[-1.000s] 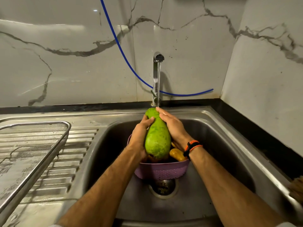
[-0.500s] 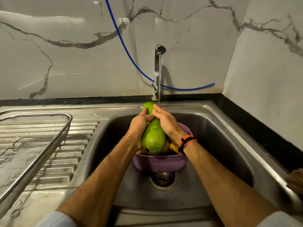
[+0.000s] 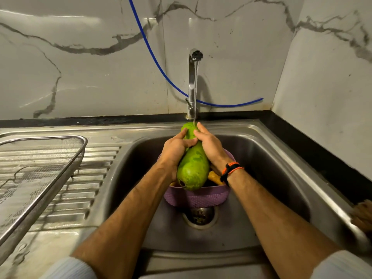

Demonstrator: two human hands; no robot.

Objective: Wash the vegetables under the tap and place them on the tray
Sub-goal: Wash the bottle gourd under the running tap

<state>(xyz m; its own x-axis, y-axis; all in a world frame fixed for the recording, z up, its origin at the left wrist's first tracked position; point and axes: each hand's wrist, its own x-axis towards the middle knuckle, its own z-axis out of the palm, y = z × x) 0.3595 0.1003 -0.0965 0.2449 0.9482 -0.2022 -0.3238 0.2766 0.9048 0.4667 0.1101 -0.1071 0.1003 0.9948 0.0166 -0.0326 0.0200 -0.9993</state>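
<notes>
Both hands, left hand (image 3: pixel 174 147) and right hand (image 3: pixel 209 144), curl around the green gourd (image 3: pixel 193 168) between them under the tap (image 3: pixel 193 83).

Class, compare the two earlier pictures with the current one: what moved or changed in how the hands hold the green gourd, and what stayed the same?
The left hand slid up the green gourd toward its narrow top, its thumb now crossing the front beside the right hand. Both hands kept gripping it throughout. Unchanged: water runs from the tap onto the gourd's top, the purple basket sits in the sink, and the mesh tray stays left.
</notes>
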